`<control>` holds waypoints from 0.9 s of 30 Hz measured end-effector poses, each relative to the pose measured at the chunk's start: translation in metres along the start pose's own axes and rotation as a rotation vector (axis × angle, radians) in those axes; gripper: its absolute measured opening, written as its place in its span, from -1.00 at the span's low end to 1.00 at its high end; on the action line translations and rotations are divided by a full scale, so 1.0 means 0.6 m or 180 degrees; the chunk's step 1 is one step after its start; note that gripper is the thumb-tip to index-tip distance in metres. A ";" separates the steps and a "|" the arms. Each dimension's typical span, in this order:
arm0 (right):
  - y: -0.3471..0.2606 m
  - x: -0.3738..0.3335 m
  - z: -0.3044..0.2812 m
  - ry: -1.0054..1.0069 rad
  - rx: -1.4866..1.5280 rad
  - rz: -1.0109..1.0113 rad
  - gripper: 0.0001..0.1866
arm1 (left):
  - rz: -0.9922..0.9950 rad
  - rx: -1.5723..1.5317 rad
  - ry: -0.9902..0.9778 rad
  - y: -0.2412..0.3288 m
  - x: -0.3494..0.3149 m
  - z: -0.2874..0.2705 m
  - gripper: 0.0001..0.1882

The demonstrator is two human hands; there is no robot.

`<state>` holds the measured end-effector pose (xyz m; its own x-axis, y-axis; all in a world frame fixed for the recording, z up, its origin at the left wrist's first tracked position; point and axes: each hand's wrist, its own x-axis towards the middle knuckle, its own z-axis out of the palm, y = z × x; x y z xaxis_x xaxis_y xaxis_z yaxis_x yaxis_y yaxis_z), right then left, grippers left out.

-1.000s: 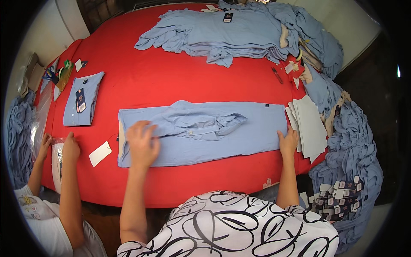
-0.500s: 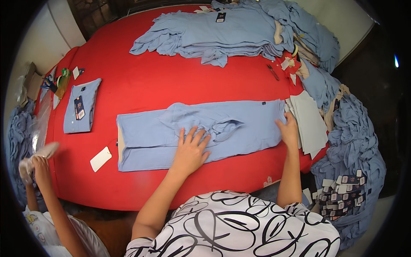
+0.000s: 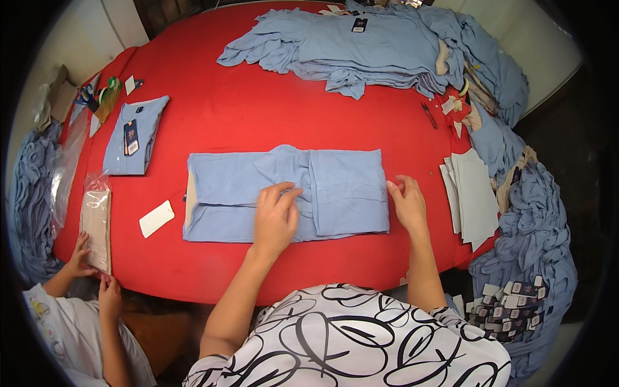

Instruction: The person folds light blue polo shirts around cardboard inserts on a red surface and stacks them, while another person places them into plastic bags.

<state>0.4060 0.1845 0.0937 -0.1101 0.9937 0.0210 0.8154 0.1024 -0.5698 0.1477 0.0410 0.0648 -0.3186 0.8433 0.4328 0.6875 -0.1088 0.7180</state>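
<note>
A light blue shirt [image 3: 348,187] lies on the red table cloth [image 3: 322,122] in front of me, folded into a long strip with its right part doubled back over the middle. My left hand [image 3: 276,216] rests on the middle of the shirt beside the folded-over end, fingers slightly bent and holding nothing. Just off the shirt's right fold stands my right hand [image 3: 408,203], empty, with thumb and fingers apart. A beige strip [image 3: 192,180] shows at the shirt's left end. Near that end lies a blank white tag [image 3: 157,218].
A finished-looking folded shirt [image 3: 137,137] with a dark tag lies left. Stacked blue shirts [image 3: 374,48] fill the far side. White sheets [image 3: 474,200] and a tag pile [image 3: 509,306] are right. A co-worker's hands [image 3: 108,297] touch a clear-bagged beige item [image 3: 97,226].
The shirt's right end has been folded over leftward onto its middle. My right hand has come left and let go of it. The co-worker's bagged item now lies on the table.
</note>
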 end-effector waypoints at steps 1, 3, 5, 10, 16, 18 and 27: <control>0.049 0.015 0.014 -0.0279 0.0262 0.0093 -0.60 | -0.0150 -0.0499 -0.0106 0.024 0.009 0.010 -0.75; 0.083 0.023 0.039 -0.0816 0.0867 0.0160 -0.60 | -0.0332 -0.1030 -0.0408 0.054 0.024 0.039 -0.74; 0.042 0.007 0.037 -0.1356 0.1532 0.0094 -0.60 | -0.0580 -0.1207 -0.0769 0.075 0.037 0.077 -0.61; -0.058 -0.048 0.007 -0.1868 0.2526 -0.0540 -0.62 | -0.1151 -0.1635 -0.0717 0.082 0.062 0.118 -0.33; -0.102 -0.055 0.000 -0.2329 0.3937 -0.0585 -0.71 | -0.1646 -0.1241 -0.1009 0.035 0.087 -0.105 -0.34; -0.098 -0.053 0.007 -0.2019 0.3159 -0.0681 -0.75 | -0.2049 -0.0183 -0.0480 -0.050 0.072 -0.199 -0.39; -0.123 -0.062 0.068 -0.2371 0.2501 -0.0478 -0.68 | -0.2405 0.0952 0.0053 -0.228 0.012 -0.268 -0.40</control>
<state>0.3269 0.1384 0.1013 -0.7103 0.6695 -0.2174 0.2035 -0.1003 -0.9739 -0.0537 -0.0225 0.0576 -0.7744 0.6246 -0.1007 0.4275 0.6340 0.6445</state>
